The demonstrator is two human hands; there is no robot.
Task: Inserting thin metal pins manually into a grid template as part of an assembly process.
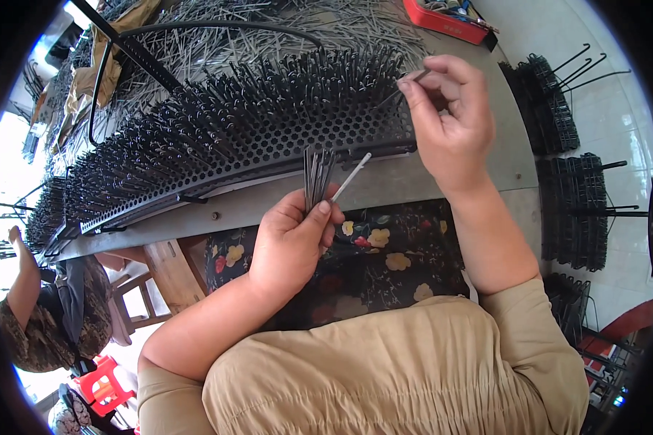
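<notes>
My left hand (294,232) is closed round a bundle of thin dark metal strips (316,174) that stand up out of the fist. A pale grey stick (352,177) slants up to the right from the same grip. Higher and to the right, my right hand (453,119) pinches a thin dark metal piece between thumb and forefinger, at the right end of a long black perforated rack (326,133). Rows of dark hooked metal pieces (225,112) stand upright in the rack's holes. Along its near side, several rows of holes are bare.
Loose metal strips (268,51) lie heaped behind the rack on the grey table (268,196). A red box (450,25) of small items stands at the far right. Bundled black racks (573,210) sit on the right-hand floor. Another person's arm (23,275) shows at left, near a red stool (105,384).
</notes>
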